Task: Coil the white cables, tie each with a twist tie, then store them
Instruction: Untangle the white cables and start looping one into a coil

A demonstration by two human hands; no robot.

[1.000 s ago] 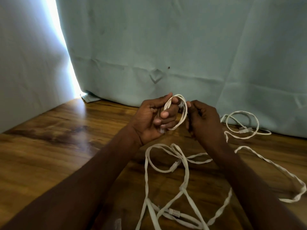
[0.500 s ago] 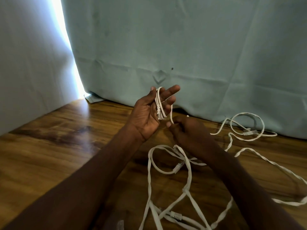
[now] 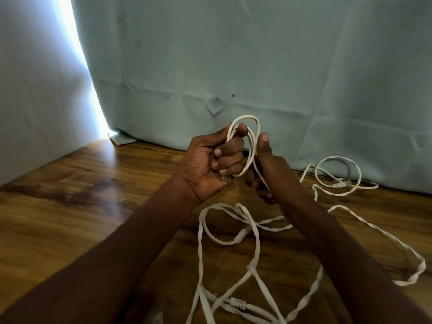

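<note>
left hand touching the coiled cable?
Touching. Head view: left hand has its fingers curled round the coiled cable, loops passing through the fist.

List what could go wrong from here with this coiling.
1. The loose cable on the floor crosses itself; pulling more in may tighten a knot.
2. The coil in the left hand is small and may spring open when the right hand lets go.

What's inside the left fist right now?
The left hand grips a small coil of white cable; loops stick out above, a clear plug peeks below. The curled fingers hide the rest.
</note>
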